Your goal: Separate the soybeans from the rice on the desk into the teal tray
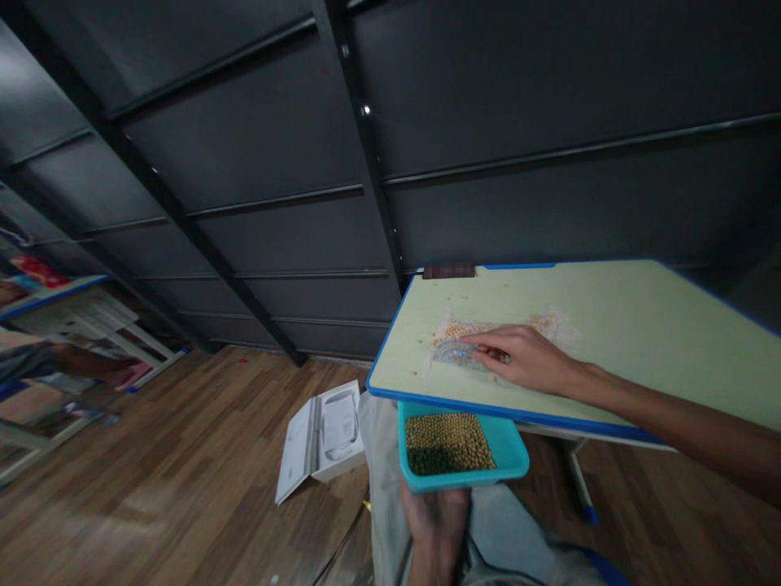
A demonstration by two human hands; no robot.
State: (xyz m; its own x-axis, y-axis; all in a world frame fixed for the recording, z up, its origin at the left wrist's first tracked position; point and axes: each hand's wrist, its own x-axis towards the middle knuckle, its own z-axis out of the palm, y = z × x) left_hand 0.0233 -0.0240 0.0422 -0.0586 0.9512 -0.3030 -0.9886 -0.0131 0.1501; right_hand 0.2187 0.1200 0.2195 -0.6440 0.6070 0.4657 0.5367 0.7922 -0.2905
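Note:
My right hand is over the pale green tabletop, its fingers closed on a clear protractor held low against the surface. Small orange grains lie beside the protractor, and whitish grains are spread behind my hand. Below the table's front edge, my left hand grips a turquoise plastic tray from underneath. Inside the tray are yellowish round beans and a patch of dark green ones. Part of the tray's far side sits under the table edge.
A dark checked item lies at the tabletop's back left corner. An opened white box stands on the wooden floor to the left. Another table with a seated person's leg is farther left. A dark panelled wall rises behind.

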